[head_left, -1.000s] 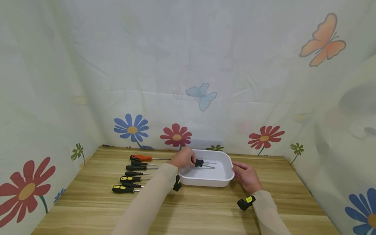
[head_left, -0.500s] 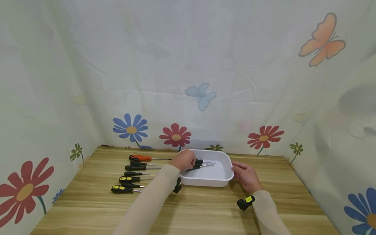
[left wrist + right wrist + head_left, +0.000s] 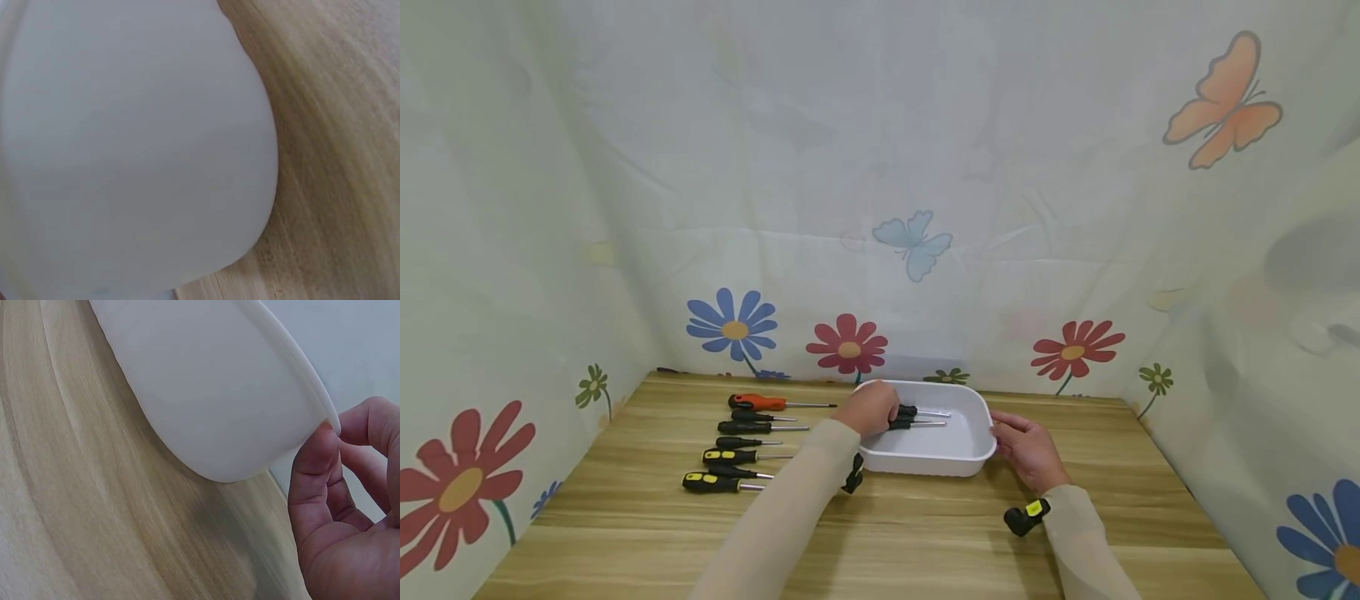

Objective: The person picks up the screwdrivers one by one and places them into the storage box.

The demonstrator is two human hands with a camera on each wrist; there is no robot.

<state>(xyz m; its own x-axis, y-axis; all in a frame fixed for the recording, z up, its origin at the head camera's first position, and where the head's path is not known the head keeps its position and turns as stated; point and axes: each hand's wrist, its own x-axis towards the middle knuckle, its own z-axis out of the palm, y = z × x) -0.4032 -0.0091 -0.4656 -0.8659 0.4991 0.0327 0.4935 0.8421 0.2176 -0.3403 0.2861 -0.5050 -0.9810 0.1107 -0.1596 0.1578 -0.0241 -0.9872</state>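
A white plastic tray (image 3: 925, 465) stands on the wooden table, with black-handled screwdrivers lying in its left part. My left hand (image 3: 871, 408) reaches over the tray's left end, its fingers curled at the handle of the nearer screwdriver (image 3: 904, 424); the fingertips are hidden behind the hand. Just behind it lies another screwdriver (image 3: 910, 412), shaft pointing right. At the opposite end, my right hand (image 3: 1030, 450) holds the tray; thumb and index finger pinch its rim in the right wrist view. Only the tray's outer wall (image 3: 137, 137) and table show in the left wrist view.
Left of the tray, several screwdrivers lie in a column, handles to the left: an orange-and-black screwdriver (image 3: 758, 402) at the back, black ones between, and a yellow-and-black screwdriver (image 3: 707, 482) at the front. A flowered curtain (image 3: 820, 167) closes off the back and sides.
The nearer screwdriver's shaft, tilted up half a second ago, now lies flatter in the tray. My left hand has moved slightly since the first frame; the right hand keeps its place on the tray.
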